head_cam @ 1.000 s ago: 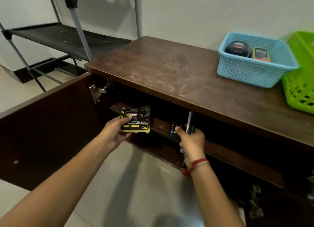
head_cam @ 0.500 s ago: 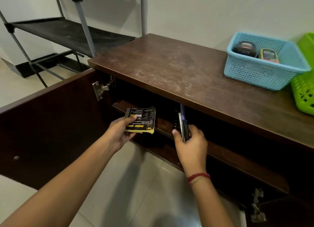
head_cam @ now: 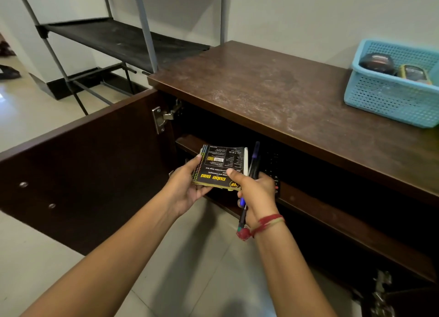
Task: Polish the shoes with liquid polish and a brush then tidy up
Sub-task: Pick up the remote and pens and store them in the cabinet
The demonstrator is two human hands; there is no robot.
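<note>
In front of the open brown cabinet (head_cam: pixel 285 98), my left hand (head_cam: pixel 187 188) holds a small black and yellow note pad (head_cam: pixel 221 164) from below and at its left edge. My right hand (head_cam: pixel 256 193) grips a few pens (head_cam: pixel 253 164) upright, and its thumb presses on the pad's right corner. A dark remote (head_cam: pixel 273 169) lies on the inner shelf just behind my right hand. No shoes, polish or brush are visible near my hands.
The cabinet door (head_cam: pixel 83 179) swings open to the left. A blue basket (head_cam: pixel 392 91) with a round dark tin and a yellow tin stands on the cabinet top at right. A black metal rack (head_cam: pixel 118 41) stands behind. Tiled floor lies below.
My right hand has come out of the cabinet with the pens and moved left to meet the note pad. The view shifted right; the green basket is out of frame.
</note>
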